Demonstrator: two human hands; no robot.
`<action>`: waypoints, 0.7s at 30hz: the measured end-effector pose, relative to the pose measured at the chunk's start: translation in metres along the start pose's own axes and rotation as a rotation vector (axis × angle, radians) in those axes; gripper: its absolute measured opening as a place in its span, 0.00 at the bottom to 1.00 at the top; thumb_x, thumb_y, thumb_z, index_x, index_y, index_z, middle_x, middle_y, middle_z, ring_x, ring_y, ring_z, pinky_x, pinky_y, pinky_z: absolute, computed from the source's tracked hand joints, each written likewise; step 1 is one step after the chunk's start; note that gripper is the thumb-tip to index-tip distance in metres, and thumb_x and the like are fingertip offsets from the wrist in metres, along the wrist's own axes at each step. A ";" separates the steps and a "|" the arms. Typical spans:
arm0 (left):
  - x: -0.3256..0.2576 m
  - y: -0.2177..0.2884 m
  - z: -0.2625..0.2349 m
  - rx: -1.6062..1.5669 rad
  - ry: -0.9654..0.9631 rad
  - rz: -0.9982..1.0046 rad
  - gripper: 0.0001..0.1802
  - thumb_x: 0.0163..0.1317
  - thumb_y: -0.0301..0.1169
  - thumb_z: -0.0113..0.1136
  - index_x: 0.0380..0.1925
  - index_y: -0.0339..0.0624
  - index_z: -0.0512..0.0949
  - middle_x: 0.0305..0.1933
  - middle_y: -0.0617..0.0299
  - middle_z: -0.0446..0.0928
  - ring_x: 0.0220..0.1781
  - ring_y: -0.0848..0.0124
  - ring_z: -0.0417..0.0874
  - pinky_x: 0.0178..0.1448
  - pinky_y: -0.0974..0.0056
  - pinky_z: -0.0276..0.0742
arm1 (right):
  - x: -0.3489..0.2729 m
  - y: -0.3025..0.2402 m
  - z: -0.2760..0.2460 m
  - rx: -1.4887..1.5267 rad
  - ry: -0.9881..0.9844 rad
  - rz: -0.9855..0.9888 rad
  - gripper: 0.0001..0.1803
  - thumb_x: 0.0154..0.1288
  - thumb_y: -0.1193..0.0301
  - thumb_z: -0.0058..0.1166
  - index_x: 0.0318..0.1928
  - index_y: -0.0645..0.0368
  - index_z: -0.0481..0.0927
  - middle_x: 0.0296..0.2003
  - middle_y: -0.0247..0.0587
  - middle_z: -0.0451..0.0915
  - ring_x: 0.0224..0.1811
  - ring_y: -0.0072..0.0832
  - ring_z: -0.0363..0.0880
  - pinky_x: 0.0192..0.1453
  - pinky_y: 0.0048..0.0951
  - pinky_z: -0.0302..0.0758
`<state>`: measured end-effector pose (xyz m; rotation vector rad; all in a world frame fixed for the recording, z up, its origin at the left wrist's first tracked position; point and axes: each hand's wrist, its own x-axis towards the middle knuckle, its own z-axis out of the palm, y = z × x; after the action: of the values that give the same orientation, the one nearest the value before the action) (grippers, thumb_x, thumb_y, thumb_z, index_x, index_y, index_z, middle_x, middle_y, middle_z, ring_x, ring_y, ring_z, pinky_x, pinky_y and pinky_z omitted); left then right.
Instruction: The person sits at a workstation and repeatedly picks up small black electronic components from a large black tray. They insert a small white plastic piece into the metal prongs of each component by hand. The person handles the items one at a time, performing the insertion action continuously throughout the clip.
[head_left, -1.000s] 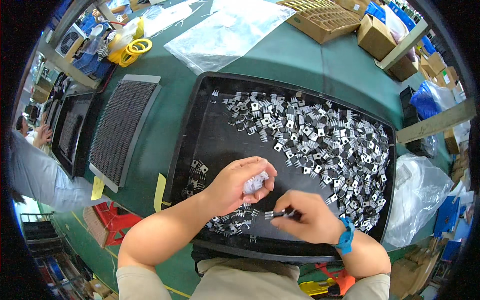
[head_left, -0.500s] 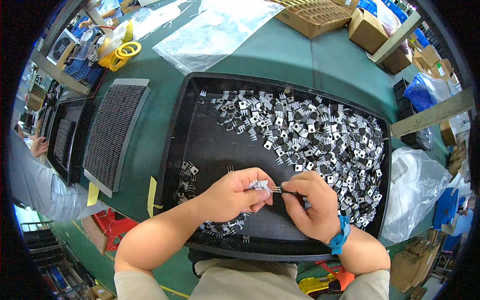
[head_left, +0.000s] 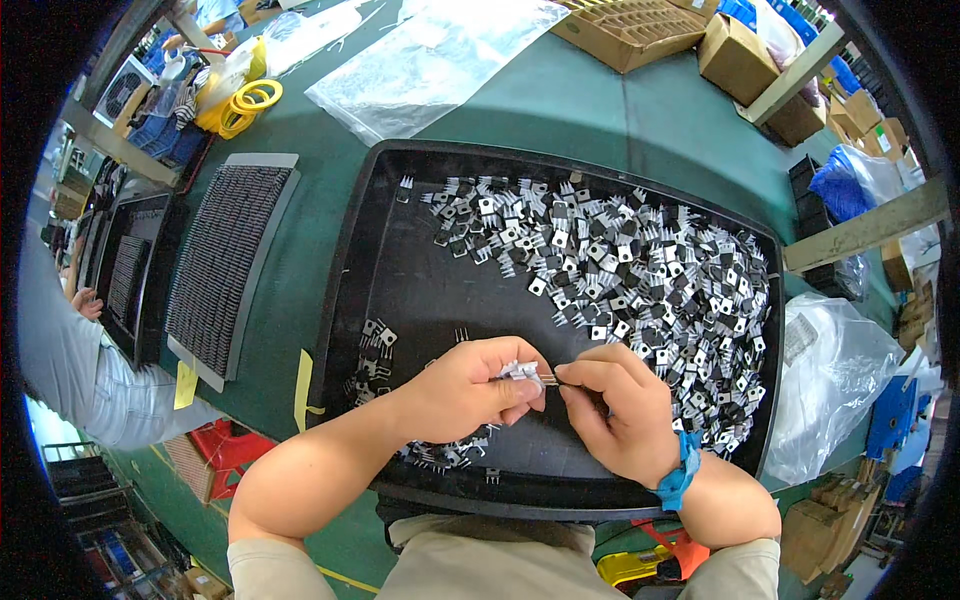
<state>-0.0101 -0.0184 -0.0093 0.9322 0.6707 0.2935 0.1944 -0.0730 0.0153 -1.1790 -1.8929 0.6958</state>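
Over the lower middle of a large black tray (head_left: 450, 300), my two hands meet. My left hand (head_left: 470, 390) is closed around a small whitish-silver part (head_left: 519, 372), mostly hidden by the fingers. Thin metal legs (head_left: 549, 380) stick out of it towards the right. My right hand (head_left: 625, 410), with a blue band at the wrist, pinches a small dark piece at the ends of these legs; its kind is hidden by the fingertips. Loose three-legged transistors (head_left: 620, 270) with black bodies and silver tabs fill the tray's right side. Smaller groups of transistors (head_left: 440, 455) lie around my left forearm.
Left of the tray stands a rack of densely rowed dark parts (head_left: 225, 260), beside yellow tape strips (head_left: 304, 390). Clear plastic bags (head_left: 430, 65), yellow tape rolls (head_left: 250, 105) and a partitioned carton (head_left: 630, 35) lie farther back. Another person's hand (head_left: 88, 303) shows at far left.
My right fingers have shifted slightly left and closer to my left hand; less of the dark piece shows. The other person's hand at far left has moved a little. My left hand stays put.
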 end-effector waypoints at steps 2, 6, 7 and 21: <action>0.000 -0.001 -0.002 -0.019 -0.005 -0.004 0.09 0.71 0.29 0.51 0.46 0.37 0.73 0.35 0.64 0.77 0.31 0.80 0.73 0.33 0.74 0.70 | 0.000 0.000 0.001 -0.006 0.031 -0.012 0.14 0.55 0.84 0.59 0.43 0.62 0.78 0.36 0.47 0.77 0.33 0.39 0.79 0.37 0.32 0.77; 0.000 0.000 -0.002 -0.048 -0.019 0.002 0.09 0.70 0.29 0.51 0.46 0.37 0.73 0.35 0.63 0.77 0.31 0.80 0.73 0.32 0.75 0.69 | -0.001 -0.002 0.001 -0.002 0.042 0.002 0.14 0.54 0.84 0.60 0.43 0.62 0.78 0.36 0.46 0.78 0.34 0.39 0.80 0.37 0.32 0.78; 0.000 -0.001 -0.002 -0.056 -0.020 0.006 0.09 0.70 0.29 0.51 0.46 0.37 0.73 0.35 0.63 0.77 0.30 0.80 0.73 0.32 0.75 0.69 | -0.001 -0.001 0.002 0.007 0.027 0.010 0.14 0.54 0.84 0.60 0.42 0.62 0.78 0.36 0.46 0.78 0.34 0.39 0.80 0.37 0.32 0.78; 0.001 -0.002 -0.001 -0.031 -0.012 -0.013 0.08 0.70 0.29 0.52 0.45 0.38 0.73 0.35 0.62 0.77 0.30 0.80 0.73 0.31 0.75 0.68 | -0.004 0.001 0.008 -0.013 0.043 -0.012 0.14 0.53 0.83 0.62 0.41 0.61 0.77 0.34 0.44 0.78 0.31 0.33 0.80 0.32 0.27 0.77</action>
<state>-0.0099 -0.0186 -0.0111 0.8991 0.6593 0.2852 0.1889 -0.0766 0.0087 -1.1809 -1.8692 0.6479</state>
